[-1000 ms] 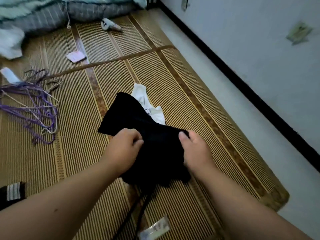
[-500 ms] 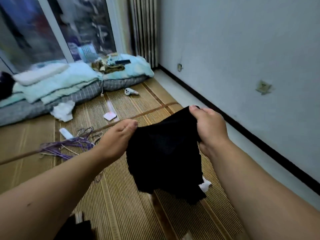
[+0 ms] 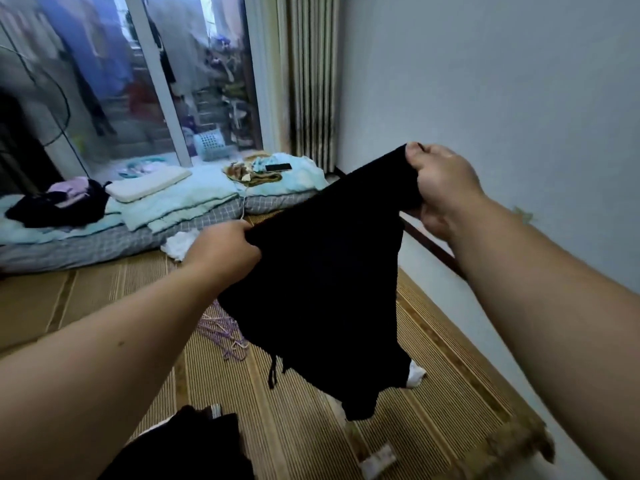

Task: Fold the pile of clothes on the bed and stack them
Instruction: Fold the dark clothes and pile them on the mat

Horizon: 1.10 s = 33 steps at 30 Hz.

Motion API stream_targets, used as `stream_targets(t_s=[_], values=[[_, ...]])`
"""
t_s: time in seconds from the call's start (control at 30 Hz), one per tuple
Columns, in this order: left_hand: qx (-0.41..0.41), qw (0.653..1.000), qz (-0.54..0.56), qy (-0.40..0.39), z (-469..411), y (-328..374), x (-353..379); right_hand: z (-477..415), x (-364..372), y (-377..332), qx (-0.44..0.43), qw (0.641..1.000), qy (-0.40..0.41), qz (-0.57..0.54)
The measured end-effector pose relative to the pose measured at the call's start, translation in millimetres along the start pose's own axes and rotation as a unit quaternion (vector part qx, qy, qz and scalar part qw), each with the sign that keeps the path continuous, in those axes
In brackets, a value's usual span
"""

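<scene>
Black garment [image 3: 322,282] — left hand [image 3: 225,251], right hand [image 3: 440,188] each grip a corner.

Nothing readable in this one tbh. The only thing that might carry print is a small white packet [image 3: 377,459] lying on the woven mat [image 3: 311,431], well below the fingers of the right hand [image 3: 446,188]. Whatever marks are on it are just blur, can't make out a letter.
</scene>
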<state>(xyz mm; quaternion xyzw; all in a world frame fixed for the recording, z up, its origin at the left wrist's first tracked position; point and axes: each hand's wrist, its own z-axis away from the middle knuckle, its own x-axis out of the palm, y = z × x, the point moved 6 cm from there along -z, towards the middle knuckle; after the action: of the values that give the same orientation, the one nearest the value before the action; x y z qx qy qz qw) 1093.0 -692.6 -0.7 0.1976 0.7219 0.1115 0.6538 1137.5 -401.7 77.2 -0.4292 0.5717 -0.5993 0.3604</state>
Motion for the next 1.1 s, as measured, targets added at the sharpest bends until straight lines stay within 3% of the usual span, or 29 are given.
stream_targets(t_s=[0.13, 0.2, 0.3, 0.37, 0.43, 0.5, 0.6, 0.67, 0.77, 0.87, 0.97, 1.1], values=[[-0.032, 0.996, 0.081, 0.01, 9.9, -2.8, -30.7, 14.9, -6.3, -34.3, -0.018, 0.999, -0.017, -0.022], [-0.047, 0.982, 0.185, 0.014, 19.3, 13.6, -43.8, 23.7, -7.8, -38.9, -0.017, 0.999, -0.04, 0.002], [-0.113, 0.91, 0.398, -0.029, 33.3, 53.6, -52.0, 39.3, 3.4, -28.5, -0.007, 0.99, -0.105, 0.091], [-0.136, 0.87, 0.467, -0.08, 40.2, 87.3, -50.6, 56.1, 21.2, -17.1, 0.009, 0.975, -0.176, 0.132], [-0.14, 0.858, 0.485, -0.098, 46.6, 116.4, -51.8, 74.6, 40.2, -10.7, 0.031, 0.955, -0.257, 0.144], [-0.129, 0.867, 0.475, -0.075, 47.4, 130.6, -56.4, 85.2, 53.6, -10.8, 0.024, 0.936, -0.31, 0.164], [-0.049, 0.896, 0.437, -0.062, 47.9, 134.4, -70.7, 82.1, 60.6, -16.9, -0.044, 0.923, -0.258, 0.281], [0.025, 0.894, 0.44, -0.077, 58.1, 122.7, -84.8, 79.0, 66.1, -23.4, -0.07, 0.925, -0.212, 0.308], [0.054, 0.884, 0.45, -0.112, 84.8, 77.2, -82.9, 76.1, 74.4, -36.7, -0.077, 0.943, -0.19, 0.263], [-0.004, 0.884, 0.418, -0.208, 118.8, 19.9, -41.0, 74.4, 82.0, -59.8, -0.074, 0.965, -0.186, 0.168], [-0.063, 0.861, 0.412, -0.291, 151.8, -5.3, -4.8, 77.0, 87.5, -91.2, -0.073, 0.976, -0.192, 0.069], [-0.087, 0.863, 0.441, -0.232, 154.4, 0.1, -5.2, 76.2, 80.7, -124.6, -0.104, 0.976, -0.189, 0.002]])
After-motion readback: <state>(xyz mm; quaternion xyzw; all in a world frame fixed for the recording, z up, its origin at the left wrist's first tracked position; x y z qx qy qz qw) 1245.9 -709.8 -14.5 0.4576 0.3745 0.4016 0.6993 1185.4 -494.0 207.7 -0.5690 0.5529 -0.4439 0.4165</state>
